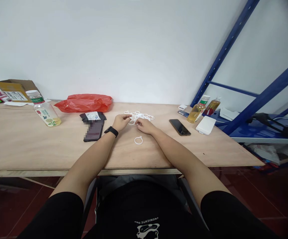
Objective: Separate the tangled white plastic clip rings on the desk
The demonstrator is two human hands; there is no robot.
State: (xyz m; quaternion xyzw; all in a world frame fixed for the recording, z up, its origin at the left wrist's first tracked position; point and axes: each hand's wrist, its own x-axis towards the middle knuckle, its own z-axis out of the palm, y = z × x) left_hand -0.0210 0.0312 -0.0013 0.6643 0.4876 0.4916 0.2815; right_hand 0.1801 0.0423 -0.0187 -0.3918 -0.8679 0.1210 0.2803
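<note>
Wood tabletop point(46, 146), white rings point(141, 116), pale wall point(134, 56), blue frame point(225, 49), red floor point(248, 196)

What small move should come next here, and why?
Probably ease one loop free from the pile of white loops: the left hand and right hand are both at its near side, its loops overlap, and a single loop lies apart, nearer the person.
</note>
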